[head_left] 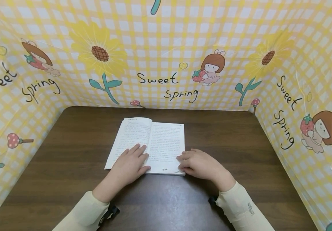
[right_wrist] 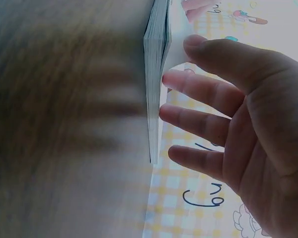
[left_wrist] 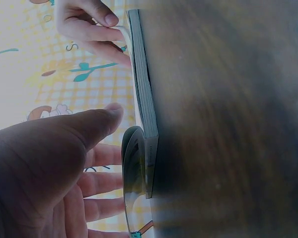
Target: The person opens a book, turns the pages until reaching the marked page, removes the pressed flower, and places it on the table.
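An open book [head_left: 166, 141] with printed text lies on the brown table. My left hand [head_left: 130, 163] rests on its left page, fingers spread toward the top and thumb near the gutter. In the left wrist view, the left page [left_wrist: 133, 163] bows up beside those fingers. At the lower right corner of the book, my right hand [head_left: 199, 163] pinches the edge of the right page. That page [right_wrist: 178, 49] curves up off the stack by the thumb in the right wrist view, while the other fingers stay extended by the book's side.
The dark wooden table [head_left: 226, 134] extends around the book. A yellow checked cloth [head_left: 160, 41] with flowers and lettering stands behind the table and along both sides. Black straps [head_left: 109, 214] circle the wrists at the light sleeves [head_left: 80, 213].
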